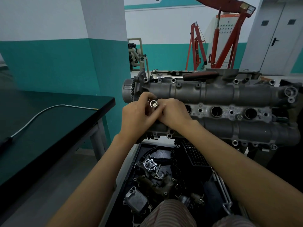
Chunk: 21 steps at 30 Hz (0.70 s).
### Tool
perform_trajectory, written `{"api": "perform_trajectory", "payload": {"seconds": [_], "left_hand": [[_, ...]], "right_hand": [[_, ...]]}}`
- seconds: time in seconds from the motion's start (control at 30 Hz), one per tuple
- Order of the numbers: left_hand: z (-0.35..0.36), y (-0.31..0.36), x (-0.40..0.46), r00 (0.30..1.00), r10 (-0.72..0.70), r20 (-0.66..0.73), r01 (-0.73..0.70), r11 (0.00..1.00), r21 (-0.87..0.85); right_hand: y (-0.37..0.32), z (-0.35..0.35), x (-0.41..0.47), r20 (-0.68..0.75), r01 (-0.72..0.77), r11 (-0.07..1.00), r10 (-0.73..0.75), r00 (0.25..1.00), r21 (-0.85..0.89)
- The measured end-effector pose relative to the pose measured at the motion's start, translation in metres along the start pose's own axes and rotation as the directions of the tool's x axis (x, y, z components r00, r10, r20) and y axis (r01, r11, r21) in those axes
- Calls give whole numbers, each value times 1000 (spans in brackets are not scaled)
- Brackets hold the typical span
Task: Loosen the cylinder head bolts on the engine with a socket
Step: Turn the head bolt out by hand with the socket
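I see both hands together over the engine (213, 95): left hand (137, 115) and right hand (173, 112) pinch the socket (153, 104), open end up, forearms extended.

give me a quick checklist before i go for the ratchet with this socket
1. Socket held: ok, left hand and right hand both grip it.
2. Socket's open end clear: ok, it faces the camera.
3. Ratchet within reach: ok, lying on top of the engine.
4. Ratchet free to lift: ok, nothing on it.
5. Socket fits the bolts: cannot tell.
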<state>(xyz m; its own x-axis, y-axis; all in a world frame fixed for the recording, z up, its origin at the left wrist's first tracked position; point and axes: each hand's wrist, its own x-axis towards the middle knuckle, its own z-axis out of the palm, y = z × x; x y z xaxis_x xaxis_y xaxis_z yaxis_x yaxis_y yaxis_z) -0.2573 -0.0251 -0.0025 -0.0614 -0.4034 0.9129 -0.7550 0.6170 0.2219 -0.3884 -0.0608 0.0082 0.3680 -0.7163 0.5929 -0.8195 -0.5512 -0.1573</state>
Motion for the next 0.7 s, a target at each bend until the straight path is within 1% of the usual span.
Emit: {"api": "perform_trajectory", "payload": {"seconds": [0.1,0.17,0.27,0.4,0.47,0.57,0.63,0.7], "left_hand": [[-3,-1,0,998,49,41,-50,999,7],[-3,-2,0,997,64,40,-64,998,9],[0,-3,0,999,51,-4,-51,999,12],[5,-3,1,998,-1,-65,4,999,46],[8,-1,2,996,-15,-88,20,998,56],[9,0,2,996,-28,-87,33,998,58],[7,0,1,997,-2,-74,5,999,44],[2,0,-1,999,30,-44,-30,1000,3]], "right_hand": [[2,-2,1,18,65,997,-66,998,36],[2,-1,-2,-3,79,996,-79,997,49],[0,0,-5,-8,39,997,-39,999,64],[0,-4,-4,6,-15,995,15,1000,100],[-2,-7,-1,33,1,998,-3,999,60],[-4,-7,5,67,30,997,-25,997,-72],[-3,-4,5,41,21,997,-18,999,-69],[-2,0,1,-5,14,1000,-14,1000,-14]]}}
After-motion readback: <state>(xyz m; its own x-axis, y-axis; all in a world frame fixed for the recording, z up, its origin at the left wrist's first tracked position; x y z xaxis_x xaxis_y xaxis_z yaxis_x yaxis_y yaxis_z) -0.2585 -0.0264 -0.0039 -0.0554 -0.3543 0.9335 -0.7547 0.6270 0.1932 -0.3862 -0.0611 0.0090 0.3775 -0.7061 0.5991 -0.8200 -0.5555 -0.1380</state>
